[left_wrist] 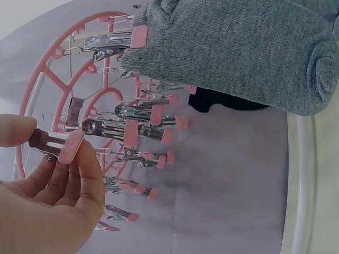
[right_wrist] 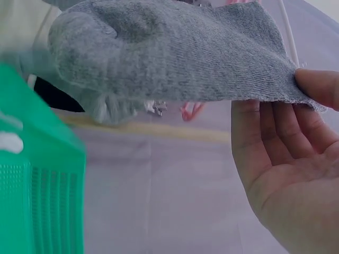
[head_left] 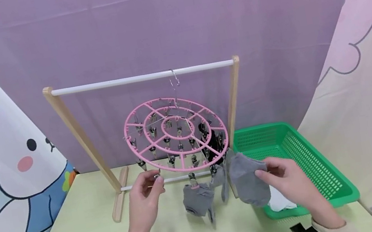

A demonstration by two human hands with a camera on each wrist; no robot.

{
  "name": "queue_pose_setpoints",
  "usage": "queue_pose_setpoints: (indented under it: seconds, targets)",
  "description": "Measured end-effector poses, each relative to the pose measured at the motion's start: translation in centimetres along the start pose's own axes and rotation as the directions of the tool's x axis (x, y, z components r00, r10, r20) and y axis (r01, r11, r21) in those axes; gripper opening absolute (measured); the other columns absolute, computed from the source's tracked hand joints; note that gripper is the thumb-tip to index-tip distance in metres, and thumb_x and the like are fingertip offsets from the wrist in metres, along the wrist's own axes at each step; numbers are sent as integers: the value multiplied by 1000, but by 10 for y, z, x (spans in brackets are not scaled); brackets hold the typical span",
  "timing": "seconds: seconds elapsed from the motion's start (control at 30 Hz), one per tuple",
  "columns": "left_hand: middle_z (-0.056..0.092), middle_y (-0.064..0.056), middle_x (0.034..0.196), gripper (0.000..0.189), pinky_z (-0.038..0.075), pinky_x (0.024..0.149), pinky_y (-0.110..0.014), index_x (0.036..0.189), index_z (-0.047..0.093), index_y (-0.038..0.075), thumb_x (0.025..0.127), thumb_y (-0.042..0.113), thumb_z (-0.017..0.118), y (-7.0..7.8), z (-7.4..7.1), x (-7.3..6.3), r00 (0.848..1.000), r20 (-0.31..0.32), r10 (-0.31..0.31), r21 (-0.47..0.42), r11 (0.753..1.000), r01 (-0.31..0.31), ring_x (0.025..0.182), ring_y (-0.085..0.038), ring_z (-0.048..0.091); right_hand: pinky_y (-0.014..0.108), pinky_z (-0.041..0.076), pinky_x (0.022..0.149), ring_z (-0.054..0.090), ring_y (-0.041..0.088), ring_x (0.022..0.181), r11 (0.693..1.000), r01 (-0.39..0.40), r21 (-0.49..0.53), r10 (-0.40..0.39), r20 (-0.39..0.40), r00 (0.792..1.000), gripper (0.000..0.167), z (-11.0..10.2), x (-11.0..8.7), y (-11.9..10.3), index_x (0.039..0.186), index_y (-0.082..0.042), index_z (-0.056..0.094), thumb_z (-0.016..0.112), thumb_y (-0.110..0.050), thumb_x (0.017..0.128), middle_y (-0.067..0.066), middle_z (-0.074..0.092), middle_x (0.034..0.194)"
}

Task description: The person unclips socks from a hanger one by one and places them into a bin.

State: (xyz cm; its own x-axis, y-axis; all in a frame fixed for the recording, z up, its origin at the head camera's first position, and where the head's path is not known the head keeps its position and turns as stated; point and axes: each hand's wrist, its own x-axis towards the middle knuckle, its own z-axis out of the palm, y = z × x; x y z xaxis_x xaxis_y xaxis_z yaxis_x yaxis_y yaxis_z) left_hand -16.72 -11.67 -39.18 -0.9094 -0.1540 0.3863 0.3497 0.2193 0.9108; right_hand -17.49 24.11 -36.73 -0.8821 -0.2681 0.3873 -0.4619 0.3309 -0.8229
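Note:
My left hand (head_left: 145, 200) pinches a metal clip (left_wrist: 57, 144) with pink tips between thumb and fingers, at the front left of the pink round hanger (head_left: 184, 168). The clip's tips have nothing between them. In my right hand (head_left: 289, 181), a grey sock (head_left: 249, 179) is pinched by its edge between thumb and fingers, to the right of the hanger. Another grey sock (head_left: 198, 200) hangs from a clip at the hanger's front. More grey fabric hangs beside it, and a black item (head_left: 214, 140) hangs farther back on the right side.
A wooden stand with a white bar (head_left: 109, 83) carries the hanger by its hook. At the right sits a green basket (head_left: 347, 193) with white fabric (head_left: 280, 200) inside. Several other clips hang around the hanger's rings. A purple curtain (head_left: 155, 26) stands behind.

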Motion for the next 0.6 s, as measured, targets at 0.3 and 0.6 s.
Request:
queue_pose_setpoints:
  seconds: [0.3,0.6]
  targets:
    - [63,-19,100,23,58,77,-23,121,62,-4,101,7,63,-3,-4,3,1000,-25,-15,-20,1000,14,83,-13,65,28,50,61,63,19,70,985,-153,-74,143,-129,981,16,-31,-1,5,103,-2,71,67,-17,100,8,68,85]
    - [63,-20,100,23,56,78,-21,121,62,-4,101,5,63,-5,-6,5,998,-62,-20,-14,1000,19,83,-12,64,21,51,68,62,7,82,955,-264,-137,217,-287,933,27,-53,0,20,107,3,68,65,-23,101,-4,67,92]
